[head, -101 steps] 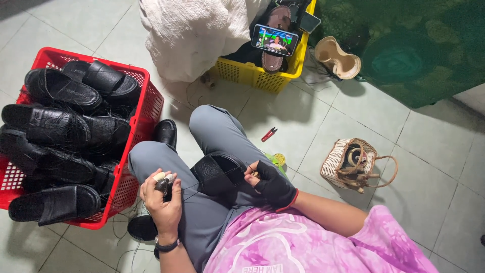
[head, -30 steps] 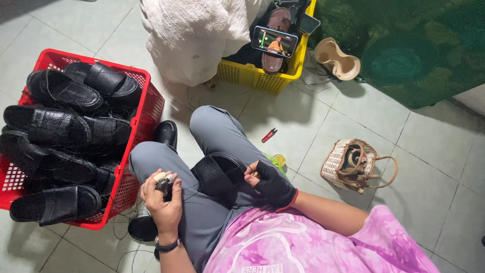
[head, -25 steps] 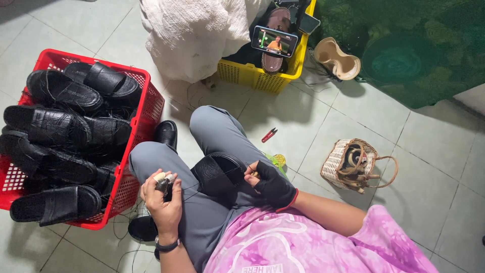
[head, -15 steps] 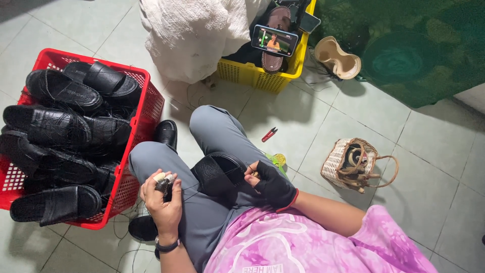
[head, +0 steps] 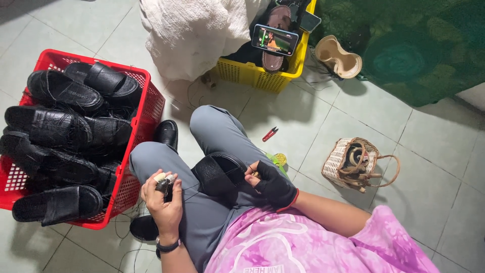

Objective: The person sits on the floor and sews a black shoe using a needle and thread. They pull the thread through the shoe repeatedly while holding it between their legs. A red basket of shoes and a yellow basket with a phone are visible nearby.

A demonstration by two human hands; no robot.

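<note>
Both hands sit as they did a moment ago, nothing having shifted. Right hand (head: 275, 184), in a dark fingerless glove, pinches the edge of a black sandal (head: 218, 174) lying on the lap between the knees; left hand (head: 162, 199) is closed around a small dark tool (head: 164, 185), fingertips pinched on it. Beside the left knee, touching it, a red crate (head: 144, 119) holds about seven black sandals. Ahead stands one yellow crate (head: 252, 76) with a phone (head: 275, 40) propped on it. Open tiled floor (head: 313, 121) lies between them, bare except for one red clip (head: 270, 134). One woven basket (head: 353, 164) sits to the right.
</note>
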